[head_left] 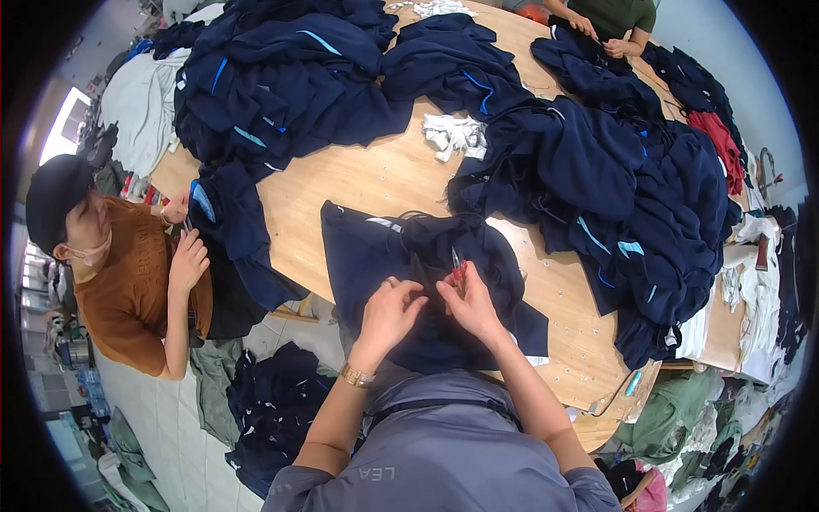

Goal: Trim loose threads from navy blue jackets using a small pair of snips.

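A navy garment (367,256) lies spread at the table edge in front of me and hangs over it toward my lap. My left hand (392,311), with a ring and a gold-coloured wristband, rests over its middle. The fingers are curled in and pinch a fold of the dark cloth. Close by on the right, my right hand (471,300) is closed around small thread snips (459,266) with red on the handle. Their metal tips point up and away from me, just above the garment. Part of the snips is hidden in the palm.
Heaped navy garments (290,94) cover the table (358,175) at the far left, and another heap (589,171) lies right. White scraps (455,136) sit between. A co-worker (141,273) handles a garment at left; another person's hands (601,38) work at far right. Dark cloth (277,410) lies below, left.
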Available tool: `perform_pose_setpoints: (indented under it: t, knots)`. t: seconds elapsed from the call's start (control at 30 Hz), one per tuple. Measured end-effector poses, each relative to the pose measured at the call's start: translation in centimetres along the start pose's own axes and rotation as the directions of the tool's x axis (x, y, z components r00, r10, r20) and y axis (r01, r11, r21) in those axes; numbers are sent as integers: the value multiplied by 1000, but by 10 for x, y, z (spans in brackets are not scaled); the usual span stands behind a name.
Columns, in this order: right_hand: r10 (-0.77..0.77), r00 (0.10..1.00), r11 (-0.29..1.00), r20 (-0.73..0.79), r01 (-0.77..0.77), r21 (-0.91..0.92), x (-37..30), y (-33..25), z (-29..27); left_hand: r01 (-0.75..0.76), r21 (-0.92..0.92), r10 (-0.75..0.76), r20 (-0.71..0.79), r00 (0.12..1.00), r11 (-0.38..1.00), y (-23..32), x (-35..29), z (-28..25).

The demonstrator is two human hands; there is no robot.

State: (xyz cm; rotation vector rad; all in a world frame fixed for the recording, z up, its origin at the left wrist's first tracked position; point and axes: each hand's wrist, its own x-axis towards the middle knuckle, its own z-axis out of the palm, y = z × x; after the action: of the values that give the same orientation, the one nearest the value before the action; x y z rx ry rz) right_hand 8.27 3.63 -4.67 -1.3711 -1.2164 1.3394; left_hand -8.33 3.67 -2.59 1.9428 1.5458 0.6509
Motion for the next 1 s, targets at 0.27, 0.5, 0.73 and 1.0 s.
perform_pose_setpoints:
  t: [0.27,0.5,0.73,1.0]
  knots:
    - [85,994,988,-61,-76,134,-18,0,-21,-396,96,391,67,918,913,0,24,-1]
    - [62,998,996,-15,-63,-63,-32,5,-29,-172,-159,212,292,933,972,-5,54,-5]
    - [222,964,919,143,-158,-360,-27,-6,-28,-133,-222,217,412,885,966,-10,68,-9]
    - [242,965,888,100,-179,-424,-16,-9,-20,-243,-183,295,362,884,953,-11,72,-12]
